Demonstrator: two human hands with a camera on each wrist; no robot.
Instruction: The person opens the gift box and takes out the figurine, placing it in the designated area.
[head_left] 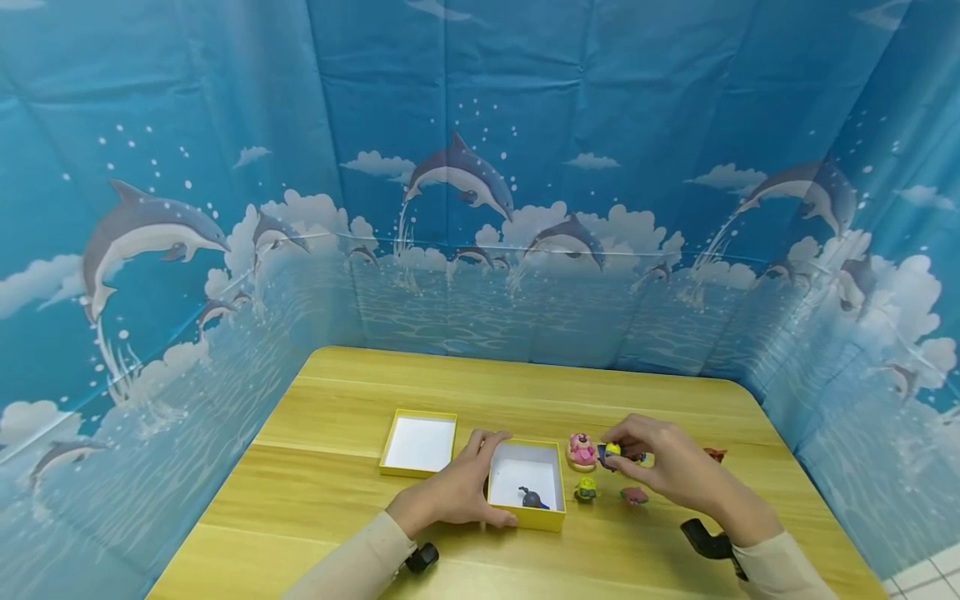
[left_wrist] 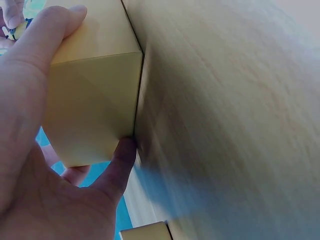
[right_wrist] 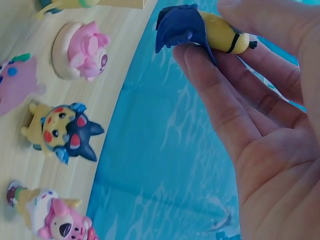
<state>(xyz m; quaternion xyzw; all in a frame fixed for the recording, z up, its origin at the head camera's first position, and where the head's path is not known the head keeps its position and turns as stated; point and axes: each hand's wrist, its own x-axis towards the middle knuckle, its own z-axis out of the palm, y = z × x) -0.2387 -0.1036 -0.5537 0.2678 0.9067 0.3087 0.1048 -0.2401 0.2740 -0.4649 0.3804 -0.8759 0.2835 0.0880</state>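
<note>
My left hand grips the yellow box at its left side, thumb on the front wall and fingers toward the back. Inside the box lies a small dark grey figure with a bit of blue. Pinched between the thumb and fingers of my right hand is a yellow minion figurine with a dark blue cape, raised above the table. Just left of it stands a pink figurine on a pale round base. A yellow-green figurine stands close to the box's right wall.
A yellow-rimmed lid with a white inside lies left of the box. Right of the box are a pink star-shaped figure, a yellow figurine with a dark eared hood, a pink bear figurine and a reddish-brown piece. A dolphin-print curtain surrounds the table.
</note>
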